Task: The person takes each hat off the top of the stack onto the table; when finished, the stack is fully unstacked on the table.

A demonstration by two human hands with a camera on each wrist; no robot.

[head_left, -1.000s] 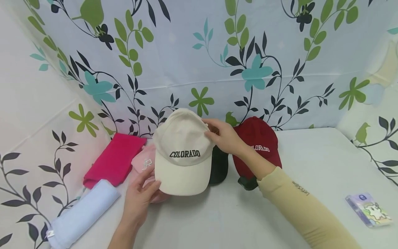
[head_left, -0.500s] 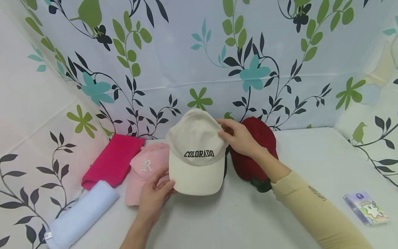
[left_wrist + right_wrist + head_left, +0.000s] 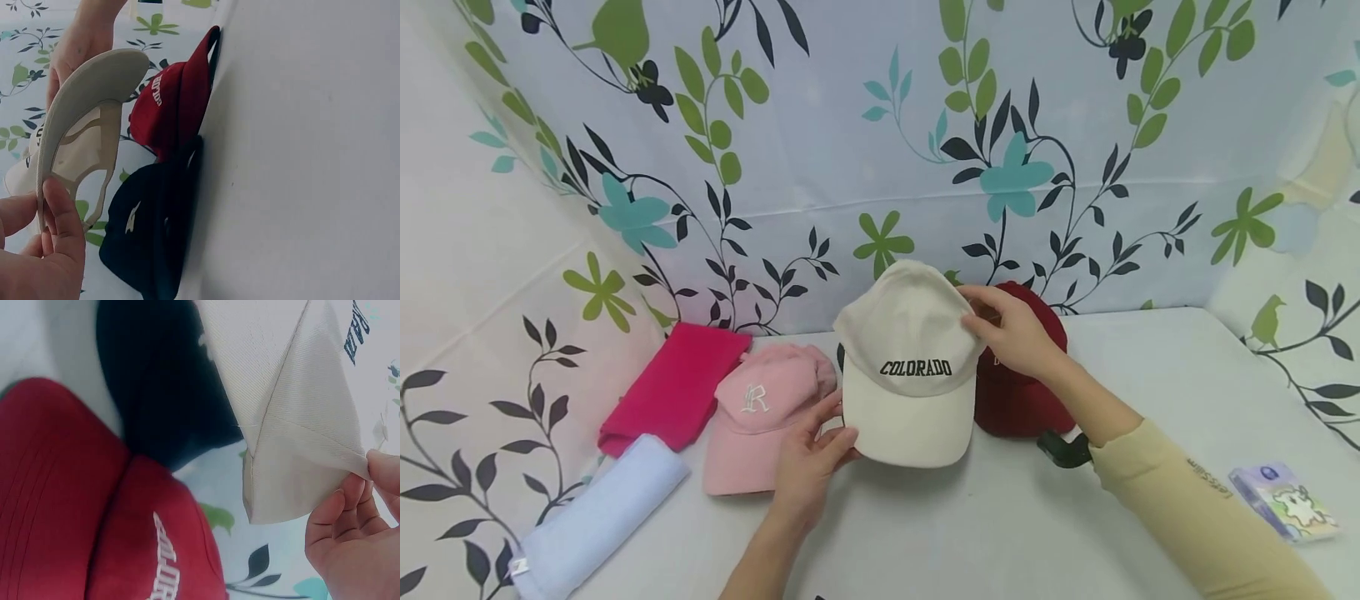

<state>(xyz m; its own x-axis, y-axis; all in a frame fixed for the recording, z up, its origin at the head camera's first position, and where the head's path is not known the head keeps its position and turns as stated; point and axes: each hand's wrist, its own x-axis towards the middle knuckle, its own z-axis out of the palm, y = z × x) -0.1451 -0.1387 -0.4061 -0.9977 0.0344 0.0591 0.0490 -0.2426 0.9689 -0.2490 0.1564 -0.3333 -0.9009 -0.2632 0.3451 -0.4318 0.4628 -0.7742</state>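
Observation:
Both hands hold up a cream baseball cap (image 3: 913,358) with COLORADO in black letters, its front facing the head camera. My left hand (image 3: 808,467) pinches the brim's edge between thumb and fingers; the left wrist view shows the brim's underside and the hollow inside. On the opposite side, my right hand (image 3: 1015,333) pinches the crown's edge. The cap is off the table, as the left wrist view shows. Behind it a dark cap (image 3: 147,231) stands on the table, mostly hidden in the head view. A red cap (image 3: 1022,400) with white lettering is partly covered by the right hand.
To the left sits a pink cap (image 3: 767,400) with a white R. Further left lie a folded magenta cloth (image 3: 677,383) and a rolled light-blue cloth (image 3: 598,517). A small purple pack (image 3: 1285,500) lies at the right. A patterned curtain (image 3: 820,108) hangs behind the table.
Both hands have carried the cream cap to the right, from in front of the pink cap to in front of the dark one. The pink cap is now mostly uncovered; the rest stays put.

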